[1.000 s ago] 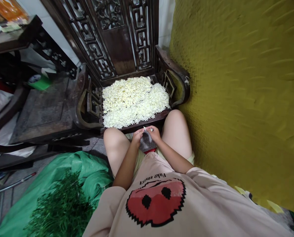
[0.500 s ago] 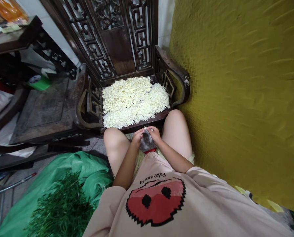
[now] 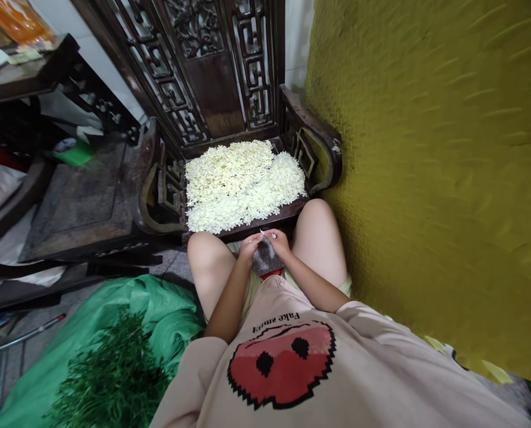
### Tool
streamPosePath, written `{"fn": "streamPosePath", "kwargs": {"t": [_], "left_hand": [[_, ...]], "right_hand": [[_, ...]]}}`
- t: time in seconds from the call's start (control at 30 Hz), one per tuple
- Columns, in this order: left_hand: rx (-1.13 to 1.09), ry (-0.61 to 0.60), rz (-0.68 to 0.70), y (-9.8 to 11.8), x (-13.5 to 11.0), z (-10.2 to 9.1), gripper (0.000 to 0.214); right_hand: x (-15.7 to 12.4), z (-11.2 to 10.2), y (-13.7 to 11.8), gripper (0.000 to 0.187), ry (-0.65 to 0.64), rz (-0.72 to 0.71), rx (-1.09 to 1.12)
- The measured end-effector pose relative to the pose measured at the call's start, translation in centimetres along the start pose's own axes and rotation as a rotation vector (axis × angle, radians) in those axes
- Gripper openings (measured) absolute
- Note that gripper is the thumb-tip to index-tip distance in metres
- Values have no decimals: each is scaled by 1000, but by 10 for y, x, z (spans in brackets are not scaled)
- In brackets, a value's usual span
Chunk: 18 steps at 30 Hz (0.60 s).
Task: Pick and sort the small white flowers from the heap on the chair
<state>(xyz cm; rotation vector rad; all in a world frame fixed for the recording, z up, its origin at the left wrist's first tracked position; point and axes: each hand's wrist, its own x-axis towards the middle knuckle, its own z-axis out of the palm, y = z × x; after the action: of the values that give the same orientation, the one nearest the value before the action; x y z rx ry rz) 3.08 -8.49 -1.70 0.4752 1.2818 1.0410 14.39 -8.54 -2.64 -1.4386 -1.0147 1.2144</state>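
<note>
My left hand [image 3: 250, 246] and my right hand [image 3: 278, 241] meet between my knees, fingers pinched together on a small white flower [image 3: 262, 232]. A grey cloth [image 3: 263, 260] lies in my lap just under both hands. Right ahead, a heap of small white flowers [image 3: 242, 183] covers the seat of a dark carved wooden chair [image 3: 312, 142]. The fingertips are too small to show more of what they hold.
A yellow-green textured wall [image 3: 434, 166] rises close on my right. A second dark wooden chair [image 3: 82, 196] stands to the left. A green sheet [image 3: 113, 303] on the floor at lower left carries a pile of green stems [image 3: 113, 380].
My hands have stayed pinched together over the grey cloth with only slight finger movement. The view has shifted a little downward.
</note>
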Motion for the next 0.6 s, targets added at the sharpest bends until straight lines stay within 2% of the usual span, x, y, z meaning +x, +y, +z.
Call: {"fn": "streamPosePath", "kwargs": {"t": [0.27, 0.6], "left_hand": [[62, 42, 103, -2, 0, 0, 41], [65, 50, 112, -4, 3, -1, 44]], "right_hand": [[-1, -1, -5, 19, -21, -29, -51], [-1, -1, -7, 19, 10, -9, -22]]}}
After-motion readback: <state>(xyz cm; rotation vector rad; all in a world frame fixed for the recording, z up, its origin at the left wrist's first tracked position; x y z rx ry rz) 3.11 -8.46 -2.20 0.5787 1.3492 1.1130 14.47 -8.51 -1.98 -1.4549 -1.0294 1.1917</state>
